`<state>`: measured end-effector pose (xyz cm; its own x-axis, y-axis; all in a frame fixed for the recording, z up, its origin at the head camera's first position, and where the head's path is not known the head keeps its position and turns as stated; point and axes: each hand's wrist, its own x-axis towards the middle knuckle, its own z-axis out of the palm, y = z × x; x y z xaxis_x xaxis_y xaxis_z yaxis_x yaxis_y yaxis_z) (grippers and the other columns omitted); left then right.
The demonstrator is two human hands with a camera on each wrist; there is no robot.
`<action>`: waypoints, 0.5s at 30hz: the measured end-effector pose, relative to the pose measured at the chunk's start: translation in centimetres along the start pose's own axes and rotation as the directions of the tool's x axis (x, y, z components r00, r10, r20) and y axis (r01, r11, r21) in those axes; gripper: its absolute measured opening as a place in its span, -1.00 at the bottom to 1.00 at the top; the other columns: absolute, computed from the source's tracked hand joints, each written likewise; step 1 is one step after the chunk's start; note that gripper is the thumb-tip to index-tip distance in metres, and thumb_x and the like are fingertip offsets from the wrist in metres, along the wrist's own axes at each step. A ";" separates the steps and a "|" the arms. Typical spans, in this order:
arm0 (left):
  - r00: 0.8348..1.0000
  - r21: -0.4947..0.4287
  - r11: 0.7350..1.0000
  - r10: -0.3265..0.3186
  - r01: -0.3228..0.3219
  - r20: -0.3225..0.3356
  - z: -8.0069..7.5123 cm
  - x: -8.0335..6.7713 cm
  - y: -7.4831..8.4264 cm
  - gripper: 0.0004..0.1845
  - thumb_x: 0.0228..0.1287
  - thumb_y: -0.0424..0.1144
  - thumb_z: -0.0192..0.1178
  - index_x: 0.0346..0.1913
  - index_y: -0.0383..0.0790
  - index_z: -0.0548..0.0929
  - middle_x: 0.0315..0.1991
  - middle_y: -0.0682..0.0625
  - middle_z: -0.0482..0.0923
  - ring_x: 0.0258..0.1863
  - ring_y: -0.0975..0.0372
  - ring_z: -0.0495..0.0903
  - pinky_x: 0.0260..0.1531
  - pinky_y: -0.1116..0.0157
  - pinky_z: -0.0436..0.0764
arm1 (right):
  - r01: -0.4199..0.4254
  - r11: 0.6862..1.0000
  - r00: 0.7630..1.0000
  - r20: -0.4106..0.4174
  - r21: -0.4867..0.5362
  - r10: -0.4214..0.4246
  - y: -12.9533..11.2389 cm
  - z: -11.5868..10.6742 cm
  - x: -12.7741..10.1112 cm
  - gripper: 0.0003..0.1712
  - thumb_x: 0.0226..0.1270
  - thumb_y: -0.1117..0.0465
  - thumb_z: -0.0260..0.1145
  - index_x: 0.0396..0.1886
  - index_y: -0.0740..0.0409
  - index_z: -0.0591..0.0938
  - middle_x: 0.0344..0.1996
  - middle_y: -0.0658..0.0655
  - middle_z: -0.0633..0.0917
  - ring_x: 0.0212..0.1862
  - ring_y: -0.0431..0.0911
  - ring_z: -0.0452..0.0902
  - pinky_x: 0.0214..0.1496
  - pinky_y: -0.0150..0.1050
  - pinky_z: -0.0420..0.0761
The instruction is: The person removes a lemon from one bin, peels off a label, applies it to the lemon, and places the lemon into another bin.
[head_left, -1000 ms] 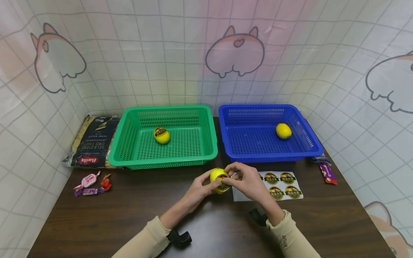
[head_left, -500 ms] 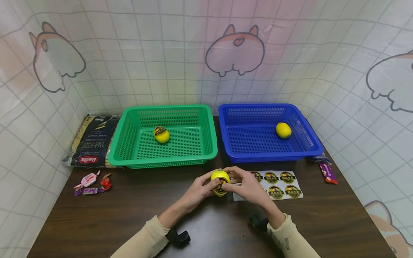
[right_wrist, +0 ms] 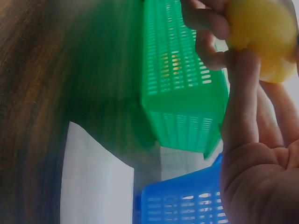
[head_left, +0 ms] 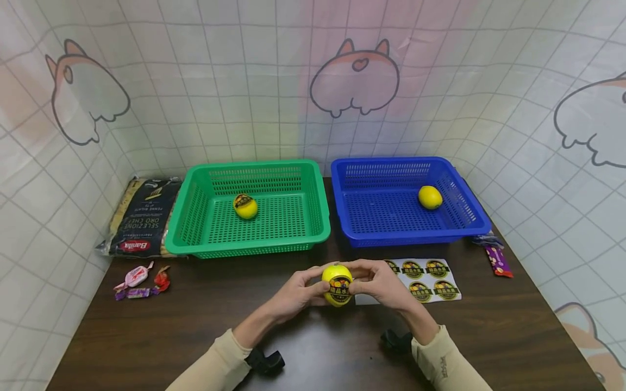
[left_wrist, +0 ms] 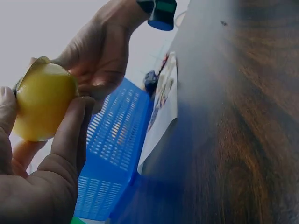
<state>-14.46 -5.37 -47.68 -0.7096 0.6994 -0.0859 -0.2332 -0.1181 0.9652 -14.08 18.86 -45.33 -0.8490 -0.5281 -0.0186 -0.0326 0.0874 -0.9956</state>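
Both hands hold one yellow lemon (head_left: 337, 283) with a round dark sticker on its near side, just above the brown table (head_left: 195, 320). My left hand (head_left: 295, 291) grips its left side and my right hand (head_left: 379, 281) its right side. In the left wrist view the lemon (left_wrist: 43, 101) sits between my left fingers and thumb. The right wrist view shows the lemon (right_wrist: 261, 35) at my right fingertips. A sticker sheet (head_left: 424, 279) lies just right of my hands.
A green basket (head_left: 250, 206) holds a stickered lemon (head_left: 245, 206); a blue basket (head_left: 406, 198) holds a plain lemon (head_left: 430, 197). A pasta bag (head_left: 142, 216) lies far left, candies (head_left: 139, 278) in front of it, a purple wrapper (head_left: 496, 258) at right.
The lemon has turned in my hands so its dark sticker faces the head camera, and both hands have drawn slightly nearer along the table.
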 end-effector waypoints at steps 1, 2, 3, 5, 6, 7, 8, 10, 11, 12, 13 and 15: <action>1.000 -0.009 1.000 0.002 -0.002 0.004 0.0 0.0 0.0 -0.32 0.47 -0.01 0.10 0.52 -0.20 0.23 0.43 -0.33 0.23 0.11 0.19 0.60 0.11 0.15 0.68 | -0.001 1.000 1.000 0.009 0.013 0.001 0.0 -0.1 0.0 -0.40 0.35 0.22 0.36 0.31 0.40 0.47 -0.03 -0.05 0.78 -0.07 -0.24 0.74 -0.10 -0.30 0.76; 1.000 -0.021 1.000 0.006 -0.006 0.010 0.1 0.0 -0.1 -0.33 0.49 -0.01 0.09 0.52 -0.22 0.23 0.40 -0.36 0.25 0.10 0.18 0.62 0.11 0.14 0.68 | -0.002 1.000 1.000 0.018 0.022 0.002 0.0 -0.1 -0.1 -0.38 0.37 0.21 0.35 0.33 0.41 0.46 -0.02 -0.08 0.79 -0.05 -0.24 0.74 -0.09 -0.28 0.77; 1.000 -0.027 1.000 0.006 -0.006 0.013 0.0 -0.1 -0.1 -0.34 0.50 -0.02 0.07 0.52 -0.22 0.22 0.39 -0.38 0.28 0.09 0.19 0.63 0.10 0.15 0.69 | -0.003 1.000 1.000 0.025 0.024 0.003 0.0 -0.1 -0.1 -0.38 0.39 0.20 0.33 0.35 0.41 0.44 0.01 -0.05 0.78 -0.04 -0.25 0.74 -0.09 -0.26 0.77; 1.000 -0.033 0.999 0.000 0.001 0.024 0.0 -0.2 0.0 -0.37 0.53 -0.04 0.04 0.51 -0.24 0.22 0.35 -0.41 0.32 0.09 0.19 0.64 0.11 0.13 0.69 | 0.002 1.000 0.999 0.037 0.007 -0.002 -0.1 -0.1 -0.1 -0.39 0.42 0.20 0.29 0.36 0.41 0.42 0.10 0.11 0.74 -0.03 -0.26 0.73 -0.09 -0.19 0.78; 1.000 -0.032 0.999 -0.005 0.006 0.030 -0.2 -0.2 0.1 -0.38 0.53 -0.04 0.03 0.51 -0.24 0.22 0.34 -0.41 0.33 0.08 0.19 0.64 0.11 0.13 0.69 | 0.006 1.000 0.999 0.046 -0.001 -0.006 -0.1 -0.1 -0.1 -0.40 0.44 0.20 0.27 0.37 0.40 0.41 0.14 0.21 0.71 -0.01 -0.27 0.73 -0.08 -0.17 0.78; 0.999 -0.030 0.999 -0.009 0.010 0.035 -0.3 -0.3 0.1 -0.37 0.54 -0.04 0.02 0.51 -0.25 0.21 0.33 -0.41 0.33 0.08 0.19 0.64 0.11 0.13 0.69 | 0.010 1.000 0.998 0.057 -0.021 -0.009 -0.2 -0.2 -0.1 -0.41 0.46 0.21 0.25 0.38 0.39 0.40 0.17 0.30 0.67 0.00 -0.27 0.72 -0.07 -0.14 0.78; 0.999 -0.026 1.000 -0.010 0.011 0.038 -0.5 -0.3 0.2 -0.38 0.55 -0.04 0.01 0.51 -0.26 0.21 0.32 -0.41 0.34 0.08 0.19 0.64 0.11 0.12 0.69 | 0.013 0.999 0.998 0.064 -0.041 -0.010 -0.3 -0.2 0.0 -0.42 0.47 0.21 0.23 0.39 0.36 0.41 0.20 0.37 0.62 0.00 -0.28 0.72 -0.05 -0.10 0.77; 1.000 -0.013 1.000 -0.005 0.005 0.026 -0.7 -0.3 0.2 -0.39 0.55 -0.03 -0.01 0.50 -0.26 0.23 0.29 -0.39 0.39 0.07 0.20 0.65 0.10 0.08 0.68 | 0.002 0.996 0.999 0.050 -0.089 0.002 -0.4 -0.2 0.1 -0.45 0.49 0.19 0.21 0.39 0.32 0.43 0.23 0.42 0.59 0.00 -0.29 0.71 -0.01 -0.11 0.77; 1.000 -0.003 1.000 0.007 -0.007 0.010 -0.9 -0.3 0.3 -0.39 0.56 -0.03 -0.02 0.49 -0.28 0.23 0.27 -0.38 0.40 0.05 0.21 0.66 0.09 0.08 0.69 | -0.008 0.994 0.999 0.033 -0.106 0.012 -0.4 -0.2 0.2 -0.46 0.50 0.17 0.20 0.38 0.30 0.44 0.22 0.40 0.60 0.01 -0.28 0.71 0.01 -0.10 0.76; 1.000 0.004 1.000 0.024 -0.024 -0.009 -1.0 -0.2 0.4 -0.39 0.56 -0.02 -0.02 0.49 -0.29 0.24 0.25 -0.37 0.42 0.03 0.22 0.67 0.06 0.09 0.71 | -0.026 0.992 1.000 0.009 -0.120 0.027 -0.5 -0.2 0.4 -0.48 0.52 0.14 0.18 0.36 0.27 0.47 0.21 0.38 0.62 0.01 -0.26 0.72 0.03 -0.12 0.75; 0.999 0.015 0.999 0.041 -0.040 -0.034 -1.1 -0.2 0.7 -0.40 0.56 -0.03 -0.02 0.48 -0.30 0.25 0.23 -0.36 0.44 0.01 0.23 0.68 0.04 0.09 0.72 | -0.048 0.990 0.999 -0.026 -0.134 0.045 -0.5 -0.1 0.5 -0.49 0.53 0.10 0.17 0.34 0.25 0.49 0.18 0.36 0.65 0.00 -0.23 0.72 0.06 -0.10 0.75; 0.993 0.044 0.996 0.081 -0.077 -0.086 -1.3 -0.3 1.4 -0.42 0.56 -0.05 -0.01 0.46 -0.30 0.27 0.22 -0.36 0.45 -0.01 0.25 0.68 0.01 0.09 0.74 | -0.093 0.986 0.991 -0.107 -0.136 0.079 -0.6 0.1 0.9 -0.50 0.54 0.04 0.16 0.30 0.26 0.53 0.12 0.35 0.68 0.00 -0.11 0.74 0.08 -0.12 0.74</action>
<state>-15.50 -6.65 -46.63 -0.7804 0.6246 -0.0283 -0.1479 -0.1405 0.9790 -14.78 18.23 -44.71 -0.9006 -0.4259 -0.0870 -0.0250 0.2508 -0.9677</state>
